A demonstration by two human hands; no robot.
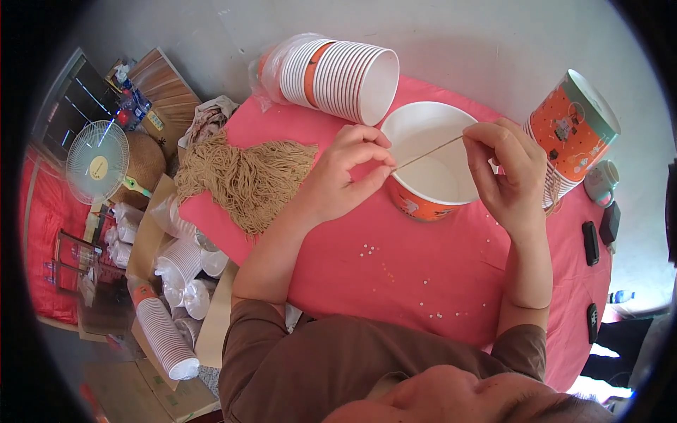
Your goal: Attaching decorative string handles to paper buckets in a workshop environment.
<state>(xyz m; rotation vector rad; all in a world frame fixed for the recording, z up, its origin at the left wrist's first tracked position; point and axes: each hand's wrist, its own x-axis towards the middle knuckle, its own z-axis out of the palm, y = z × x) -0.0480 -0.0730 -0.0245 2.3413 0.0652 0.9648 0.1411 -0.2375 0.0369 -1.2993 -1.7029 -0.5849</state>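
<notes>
Orange printed tub (423, 208) beneath taut string (428, 154)

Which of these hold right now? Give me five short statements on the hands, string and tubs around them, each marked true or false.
1. The left hand and right hand pinch one tan string. True.
2. The tan string hangs slack. False: it is pulled straight, crossing the open paper tub in this view.
3. The tan yarn bundle lies left of that tub. True.
4. The partly bagged tub stack stands upright. False: it lies on its side.
5. Both hands are empty. False: each grips the string.
</notes>
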